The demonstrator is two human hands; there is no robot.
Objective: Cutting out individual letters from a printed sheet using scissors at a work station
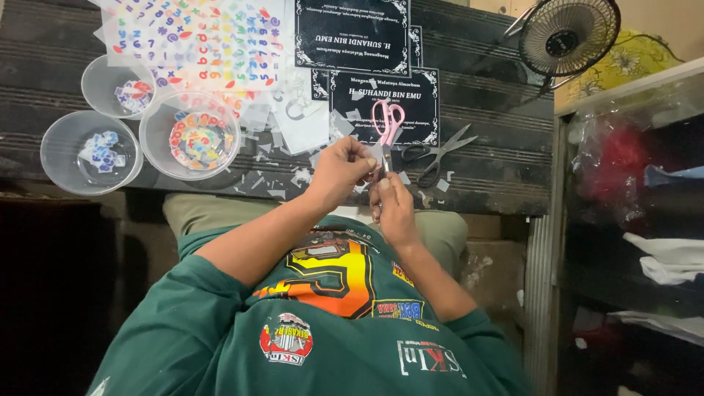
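Left hand [339, 170] pinches a small clear scrap [375, 152], right hand [394, 209] grips the pink scissors [386, 126], blades toward him, just below that scrap.

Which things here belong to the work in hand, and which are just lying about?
In use: left hand, right hand, small clear piece, pink scissors, letter sticker sheets, three clear bowls.
Lying about: black scissors, fan, black cards, shelved cloths.

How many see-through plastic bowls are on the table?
3. One small bowl sits at the back left, one at the front left, and the biggest bowl is just right of both, holding colourful cut-outs.
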